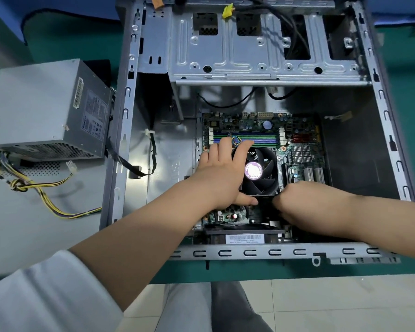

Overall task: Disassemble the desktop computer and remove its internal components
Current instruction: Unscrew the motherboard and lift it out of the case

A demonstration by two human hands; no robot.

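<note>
Head view: desktop case (381, 97) lying open on the green bench (65, 41), motherboard (300, 149) on its floor with the black cooler fan (261, 173) mounted at centre. Left hand (222, 173) lies spread over the fan's left edge, fingers straight and thumb along the near side; right hand (297, 200) is curled at the fan's near right corner, though what it grips cannot be told. Power supply (46, 111), with yellow-and-black cable bundle (46, 197), sits outside the case to its left.
</note>
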